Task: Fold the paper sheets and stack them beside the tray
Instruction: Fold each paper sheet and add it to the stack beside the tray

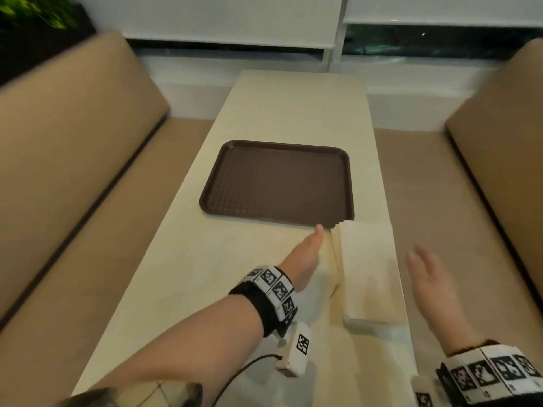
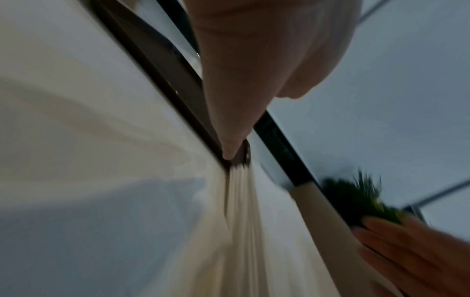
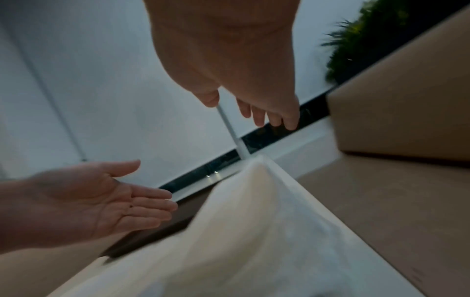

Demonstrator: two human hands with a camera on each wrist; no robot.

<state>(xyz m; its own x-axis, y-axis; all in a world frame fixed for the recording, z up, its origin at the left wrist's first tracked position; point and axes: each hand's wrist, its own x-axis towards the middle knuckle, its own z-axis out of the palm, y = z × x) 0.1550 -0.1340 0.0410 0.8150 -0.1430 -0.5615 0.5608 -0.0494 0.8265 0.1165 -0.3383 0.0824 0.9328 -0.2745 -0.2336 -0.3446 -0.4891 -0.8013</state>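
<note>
A stack of folded cream paper sheets (image 1: 368, 271) lies on the table just in front of the brown tray (image 1: 277, 182), by the table's right edge. My left hand (image 1: 305, 254) stands on its edge along the stack's left side, fingers straight, fingertips near the tray's front rim. My right hand (image 1: 429, 277) hovers flat and open just right of the stack, beyond the table edge, holding nothing. The left wrist view shows my left hand (image 2: 244, 96) edge-on by the stack (image 2: 244, 221) and tray (image 2: 162, 66). In the right wrist view both my right hand (image 3: 254, 96) and my left hand (image 3: 101, 199) are open beside the stack (image 3: 241, 231).
The long cream table (image 1: 293, 113) runs away from me between two tan bench seats (image 1: 73, 160) (image 1: 470, 186). A window wall with white blinds (image 1: 235, 22) closes the far end. A green plant (image 1: 35, 13) sits at the back left.
</note>
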